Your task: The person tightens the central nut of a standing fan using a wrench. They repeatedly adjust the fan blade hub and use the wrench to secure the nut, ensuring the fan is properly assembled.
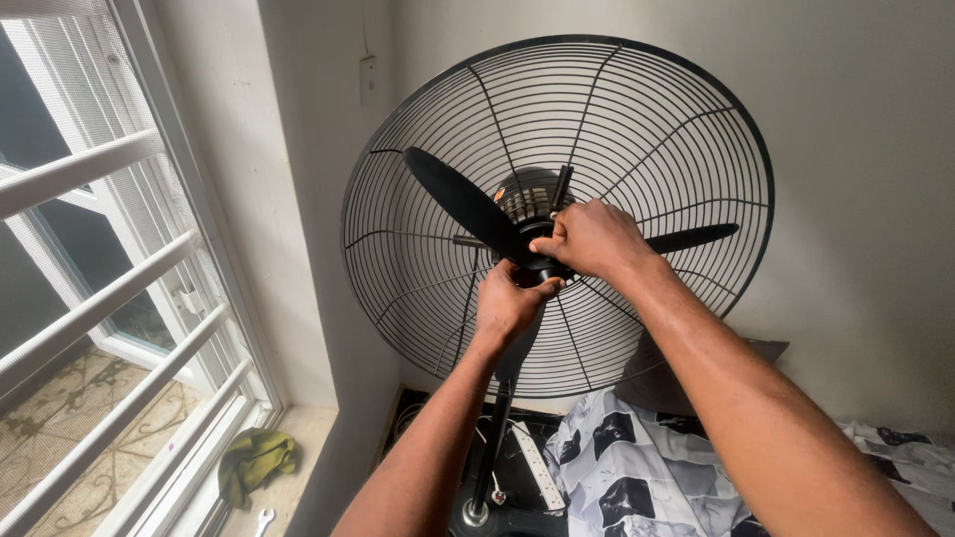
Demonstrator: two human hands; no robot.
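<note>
A large black standing fan stands against the wall, its front guard off and the round rear wire guard showing. Three black blades meet at a hub; one blade points up left, another points right. My left hand grips the hub from below, at the root of the downward blade. My right hand closes over the hub from the right, fingers curled on it. A thin dark tool handle sticks up behind my right hand. The hub is mostly hidden by both hands.
A barred window fills the left side. On the sill lie a green rag and a small wrench. A white power strip lies near the fan's pole. A black-and-white patterned cloth covers the lower right.
</note>
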